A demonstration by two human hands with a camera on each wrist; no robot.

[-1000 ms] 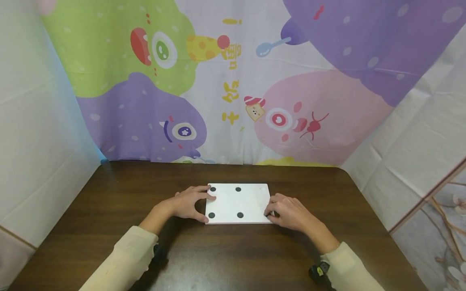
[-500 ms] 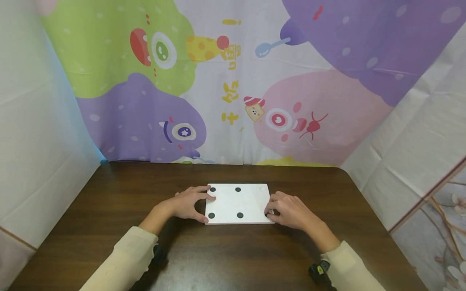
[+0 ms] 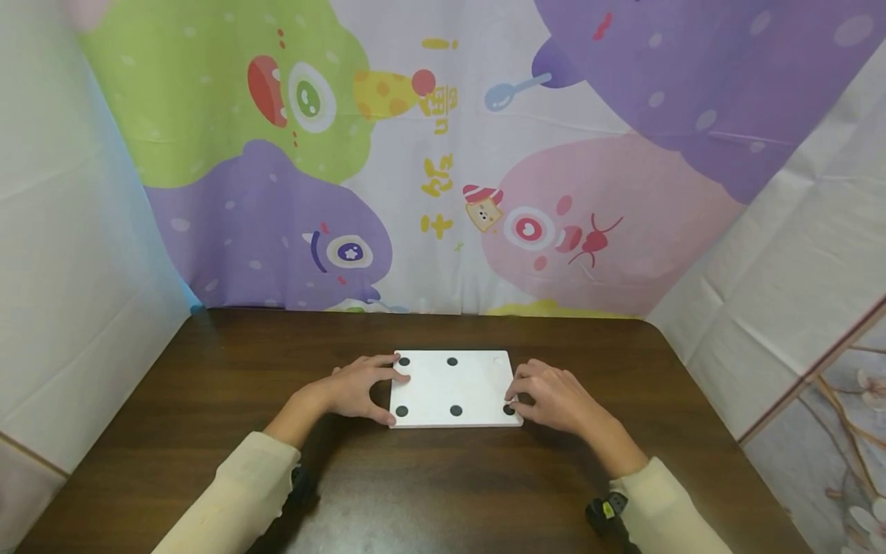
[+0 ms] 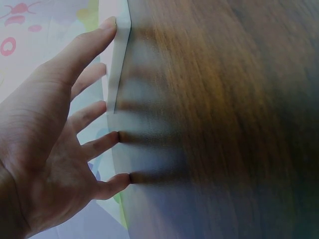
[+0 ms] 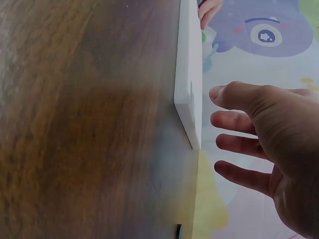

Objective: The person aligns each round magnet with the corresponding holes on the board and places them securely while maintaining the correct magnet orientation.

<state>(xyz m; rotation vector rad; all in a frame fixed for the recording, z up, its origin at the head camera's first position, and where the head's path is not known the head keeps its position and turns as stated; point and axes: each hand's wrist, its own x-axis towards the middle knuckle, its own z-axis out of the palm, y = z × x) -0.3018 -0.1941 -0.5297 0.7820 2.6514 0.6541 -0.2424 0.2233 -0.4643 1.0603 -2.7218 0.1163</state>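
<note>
A white rectangular board (image 3: pixel 477 385) lies flat on the dark wooden table. Several flat black round discs (image 3: pixel 455 411) dot its top face, and a faint round mark (image 3: pixel 497 360) shows near its far right corner. My left hand (image 3: pixel 355 387) steadies the board's left end, fingers spread, with the thumb at the near corner and fingertips on the far side. Over the near right corner hovers my right hand (image 3: pixel 550 394), thumb and fingers loosely bent beside a black disc (image 3: pixel 508 410). In the right wrist view its fingertips (image 5: pixel 217 93) are apart from the board, with nothing seen between them.
The brown wooden table (image 3: pixel 429 485) reaches to a cartoon-printed curtain (image 3: pixel 429 269) at the back. White cloth walls (image 3: pixel 775 254) stand on both sides. A small dark thing (image 5: pixel 178 231) sits beyond the board's right end in the right wrist view.
My right hand has lifted slightly and drawn back from the near right corner, so the black disc there now shows. The left hand and the board stay put.
</note>
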